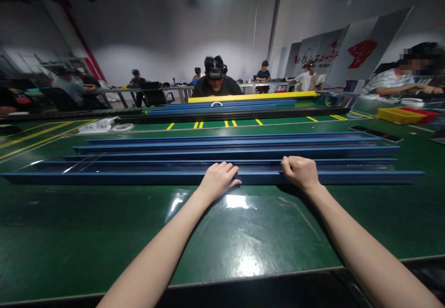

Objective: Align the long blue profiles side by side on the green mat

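gripping the near blue rail around its middle, both hands sit well apart on its front edge. the left hand is half curled, fingers over the edge and thumb down by the front face; the right hand is folded tighter, almost a fist, closed on the same edge. the rail lies lengthwise across the green table, nearest the person, with more blue rails behind it – roughly parallel. farther back come a black rail and a yellow bar, with a co-worker bent behind them. a yellow tray stands at right – a red tray just beside it.
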The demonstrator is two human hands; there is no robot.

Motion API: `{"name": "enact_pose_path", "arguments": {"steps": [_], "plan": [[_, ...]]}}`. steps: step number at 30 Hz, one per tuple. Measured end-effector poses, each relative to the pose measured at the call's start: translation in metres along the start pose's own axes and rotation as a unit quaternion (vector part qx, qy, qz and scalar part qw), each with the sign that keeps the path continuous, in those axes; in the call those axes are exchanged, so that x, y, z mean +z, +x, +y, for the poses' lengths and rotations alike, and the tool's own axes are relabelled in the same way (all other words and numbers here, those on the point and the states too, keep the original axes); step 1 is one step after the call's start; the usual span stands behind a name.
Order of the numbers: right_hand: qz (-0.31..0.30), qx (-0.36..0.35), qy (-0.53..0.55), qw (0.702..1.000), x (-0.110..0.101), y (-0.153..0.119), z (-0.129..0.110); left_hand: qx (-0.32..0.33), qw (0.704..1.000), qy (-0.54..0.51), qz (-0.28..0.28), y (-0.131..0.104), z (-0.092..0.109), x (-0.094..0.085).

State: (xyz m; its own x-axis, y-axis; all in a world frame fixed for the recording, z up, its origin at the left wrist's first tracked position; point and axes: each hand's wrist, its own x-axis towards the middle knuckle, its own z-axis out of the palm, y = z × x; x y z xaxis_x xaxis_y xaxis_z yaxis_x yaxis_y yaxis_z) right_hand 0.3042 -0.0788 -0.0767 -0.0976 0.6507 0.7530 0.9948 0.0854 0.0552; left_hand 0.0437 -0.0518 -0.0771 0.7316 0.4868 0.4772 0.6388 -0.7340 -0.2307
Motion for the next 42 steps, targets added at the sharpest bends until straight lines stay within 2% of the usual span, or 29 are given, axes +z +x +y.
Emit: {"name": "enact_pose_path", "arguments": {"steps": [11, 19, 25, 30, 42], "plan": [[-0.008, 0.041, -0.014, 0.999, -0.005, 0.001, -0.008, -0.014, 1.000, -0.010, -0.011, 0.000, 0.002, 0.004], [-0.021, 0.031, 0.000, 0.999, -0.007, 0.002, -0.017, -0.020, 0.999, -0.026, -0.017, 0.000, 0.003, 0.003], [-0.072, 0.037, -0.003, 0.997, -0.005, 0.003, -0.028, -0.024, 0.999, -0.028, -0.020, -0.001, 0.003, 0.003], [-0.098, 0.061, -0.009, 0.993, -0.005, 0.003, -0.028, -0.025, 0.999, -0.029, -0.020, 0.000, 0.004, 0.003], [-0.097, 0.057, 0.003, 0.994, -0.007, 0.004, -0.027, -0.026, 0.999, -0.034, -0.025, 0.000, 0.004, 0.001]]}}
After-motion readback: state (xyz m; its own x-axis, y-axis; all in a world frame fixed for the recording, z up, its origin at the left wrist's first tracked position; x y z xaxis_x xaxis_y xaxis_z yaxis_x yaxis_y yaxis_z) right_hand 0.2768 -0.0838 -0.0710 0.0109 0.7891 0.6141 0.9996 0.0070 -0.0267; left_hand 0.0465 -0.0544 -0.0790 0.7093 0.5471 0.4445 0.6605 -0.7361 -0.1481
